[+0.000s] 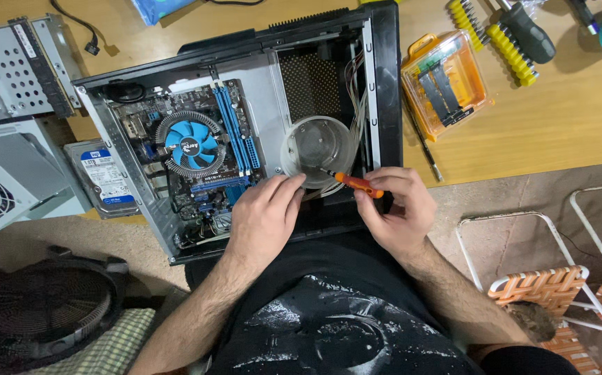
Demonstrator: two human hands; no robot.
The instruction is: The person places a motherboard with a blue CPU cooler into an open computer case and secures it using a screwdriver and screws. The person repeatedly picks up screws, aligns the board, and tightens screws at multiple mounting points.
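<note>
inside the open computer case (176,229), right hand (398,208) pinches an orange screwdriver (356,183); left hand (265,215) steadies a clear bowl (318,149).

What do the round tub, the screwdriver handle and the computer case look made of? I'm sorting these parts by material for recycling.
The round tub under the left hand looks like clear, cloudy plastic: the case floor shows through it. The screwdriver handle in the right hand seems glossy orange plastic. The computer case appears to be bare grey sheet metal inside, with a black front panel, probably plastic.
</note>
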